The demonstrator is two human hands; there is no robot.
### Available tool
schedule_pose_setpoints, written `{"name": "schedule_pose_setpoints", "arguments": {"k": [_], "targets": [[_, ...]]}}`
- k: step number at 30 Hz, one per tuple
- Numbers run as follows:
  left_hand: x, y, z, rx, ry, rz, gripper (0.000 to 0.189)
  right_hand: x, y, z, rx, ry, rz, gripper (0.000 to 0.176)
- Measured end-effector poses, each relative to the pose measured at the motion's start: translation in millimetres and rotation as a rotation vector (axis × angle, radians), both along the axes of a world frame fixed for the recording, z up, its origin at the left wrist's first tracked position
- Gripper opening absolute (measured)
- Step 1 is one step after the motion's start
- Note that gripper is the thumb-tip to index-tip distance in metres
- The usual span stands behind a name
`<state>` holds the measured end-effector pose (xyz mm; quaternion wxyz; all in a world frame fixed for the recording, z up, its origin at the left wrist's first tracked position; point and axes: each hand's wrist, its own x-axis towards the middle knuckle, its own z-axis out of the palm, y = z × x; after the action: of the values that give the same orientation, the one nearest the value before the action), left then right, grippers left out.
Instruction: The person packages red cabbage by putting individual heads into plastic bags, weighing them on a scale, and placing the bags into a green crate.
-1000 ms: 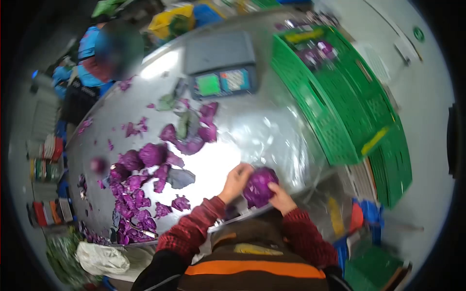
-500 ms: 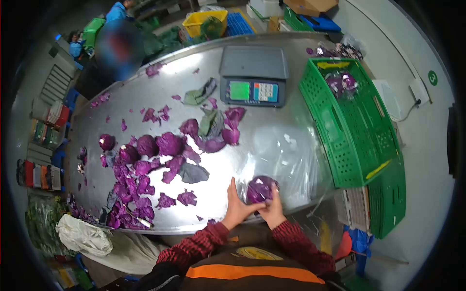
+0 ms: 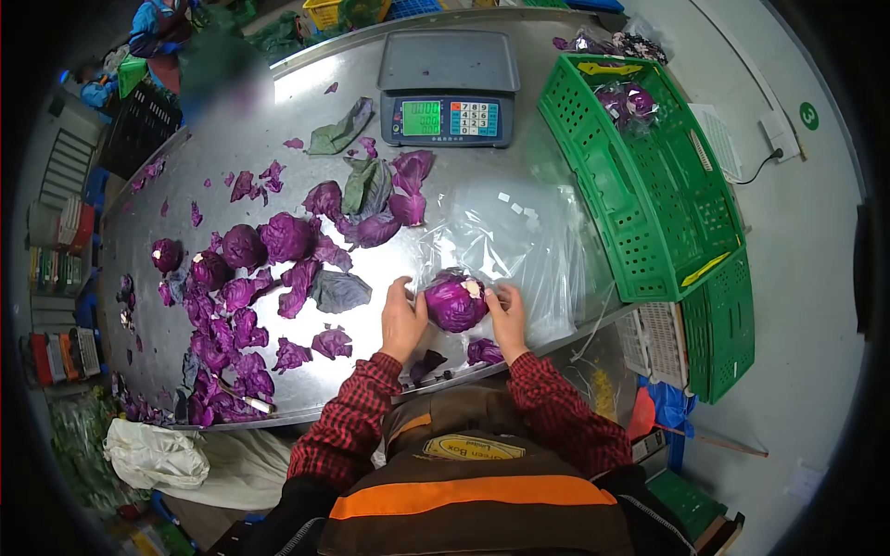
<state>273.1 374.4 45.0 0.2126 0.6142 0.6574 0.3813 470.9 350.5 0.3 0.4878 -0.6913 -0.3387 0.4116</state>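
A purple cabbage head (image 3: 454,303) wrapped in clear film rests on the steel table (image 3: 278,120), close to its near edge. My left hand (image 3: 402,320) cups its left side and my right hand (image 3: 507,313) grips its right side. Clear plastic film (image 3: 519,241) is spread on the table behind and to the right of the cabbage. Loose purple leaves (image 3: 485,351) lie at the table edge between my wrists.
Several whole cabbages (image 3: 287,236) and torn purple leaves (image 3: 227,352) cover the table's left half. A digital scale (image 3: 449,93) stands at the back. A green crate (image 3: 649,176) with wrapped cabbages sits at the right. Another person (image 3: 167,37) is at the far left.
The cabbage has moved from the table's edge further onto the table. My hands have shifted from below it to either side of it. The camera view has tilted downward.
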Motion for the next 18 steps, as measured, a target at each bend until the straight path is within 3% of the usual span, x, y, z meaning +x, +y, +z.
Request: {"name": "schedule_pose_setpoints", "arguments": {"k": [1, 4, 5, 7, 10, 15, 18], "targets": [[0, 7, 17, -0.041, -0.029, -0.088, 0.012, 1, 1, -2, 0.014, 0.062, 0.084, 0.025], [-7, 22, 10, -0.088, -0.033, -0.277, 0.012, -4, 6, -3, -0.018, -0.128, 0.092, 0.02], [-7, 25, 11, -0.093, -0.04, -0.278, 0.01, -6, 5, -1, -0.02, -0.124, 0.09, 0.02], [-11, 18, 23, -0.114, -0.098, -0.244, 0.01, -6, 6, 12, 0.134, -0.363, 0.085, 0.017], [-14, 7, 45, -0.223, -0.189, -0.104, 0.008, -1, 5, 64, 0.235, -0.433, 0.09, 0.015], [-20, 2, 81, -0.093, -0.309, -0.066, 0.009, 14, 11, 112, 0.337, -0.489, 0.222, 0.011], [-24, 8, 104, -0.099, -0.182, -0.175, 0.01, 24, 25, 126, 0.313, -0.482, 0.324, 0.01]]}}
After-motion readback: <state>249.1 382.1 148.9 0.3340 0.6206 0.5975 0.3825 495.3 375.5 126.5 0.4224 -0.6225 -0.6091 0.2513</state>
